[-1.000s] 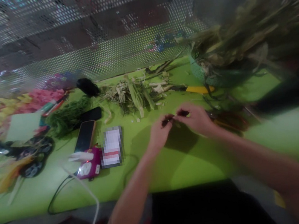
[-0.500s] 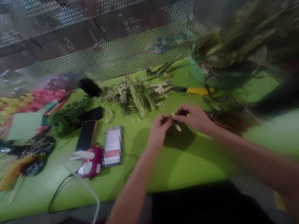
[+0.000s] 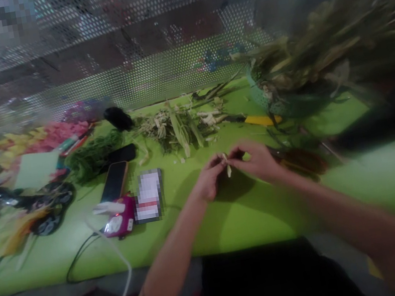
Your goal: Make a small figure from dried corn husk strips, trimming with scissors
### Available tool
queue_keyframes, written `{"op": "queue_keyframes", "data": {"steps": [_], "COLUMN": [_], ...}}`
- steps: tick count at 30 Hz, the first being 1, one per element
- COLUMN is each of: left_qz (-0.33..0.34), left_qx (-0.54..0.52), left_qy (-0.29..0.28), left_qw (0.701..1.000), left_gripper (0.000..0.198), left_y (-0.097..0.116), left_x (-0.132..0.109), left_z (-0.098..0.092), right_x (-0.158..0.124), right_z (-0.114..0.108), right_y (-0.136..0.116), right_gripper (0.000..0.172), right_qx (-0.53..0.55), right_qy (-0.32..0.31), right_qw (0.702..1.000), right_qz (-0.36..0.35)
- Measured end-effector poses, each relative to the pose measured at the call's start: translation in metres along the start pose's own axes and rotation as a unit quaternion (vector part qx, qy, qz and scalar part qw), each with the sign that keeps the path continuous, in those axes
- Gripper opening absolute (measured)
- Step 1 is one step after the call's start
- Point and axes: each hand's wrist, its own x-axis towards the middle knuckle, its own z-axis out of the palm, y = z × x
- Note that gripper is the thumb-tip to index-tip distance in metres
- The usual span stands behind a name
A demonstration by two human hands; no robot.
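My left hand (image 3: pixel 208 177) and my right hand (image 3: pixel 254 159) meet over the green table (image 3: pixel 247 220), thumbs and fingertips closed in a pinch. Between them is a small pale strip of dried husk (image 3: pixel 229 171), its narrow end hanging down below the fingers. Fingers partly cover its upper part. Just beyond the hands lies a heap of dry husks and stalk pieces (image 3: pixel 182 135). A yellow-handled tool (image 3: pixel 263 120) rests to the right of that heap.
At right stands a green basket (image 3: pixel 258 90) heaped with dried leaves. Left of my hands are a phone (image 3: pixel 114 182), a lit phone (image 3: pixel 148 196) and a purple device (image 3: pixel 121 221) with a white cable. Green netting (image 3: pixel 89 156) and scissors (image 3: pixel 51 213) lie farther left. A perforated panel (image 3: pixel 155 74) stands behind.
The husk strip has shifted slightly left and now shows above the fingertips as well as below. Both hands keep their pinch on it, and the fingers have moved a little.
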Motion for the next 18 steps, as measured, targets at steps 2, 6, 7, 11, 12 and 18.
{"op": "queue_keyframes", "data": {"steps": [2, 6, 7, 11, 12, 18], "left_qz": [0.001, -0.021, -0.022, -0.003, 0.001, 0.020], "left_qx": [0.014, -0.002, -0.013, -0.042, -0.040, -0.010], "left_qy": [0.013, 0.016, 0.009, -0.004, -0.003, 0.004], "left_qw": [1.000, 1.000, 1.000, 0.999, 0.999, 1.000], "left_gripper": [0.022, 0.022, 0.023, 0.025, 0.025, 0.030], "left_y": [-0.0018, -0.0012, -0.0003, 0.0034, 0.0042, 0.0062], "left_x": [0.0005, 0.0003, 0.0000, -0.0013, -0.0016, -0.0019], "left_z": [-0.0011, -0.0007, -0.0004, 0.0011, 0.0016, 0.0028], "right_x": [-0.0010, -0.0011, -0.0009, 0.0005, 0.0007, 0.0033], "right_z": [0.0005, 0.0014, 0.0016, 0.0019, 0.0018, 0.0007], "right_y": [-0.0004, -0.0015, -0.0018, -0.0025, -0.0026, -0.0018], "right_gripper": [0.006, 0.004, 0.005, 0.012, 0.014, 0.009], "right_qx": [-0.017, -0.035, -0.027, 0.052, 0.069, 0.121], "right_qy": [0.000, 0.001, 0.003, 0.012, 0.011, 0.023], "right_qw": [1.000, 0.998, 0.999, 0.998, 0.997, 0.986], "right_qz": [-0.022, -0.043, -0.038, 0.026, 0.045, 0.112]}}
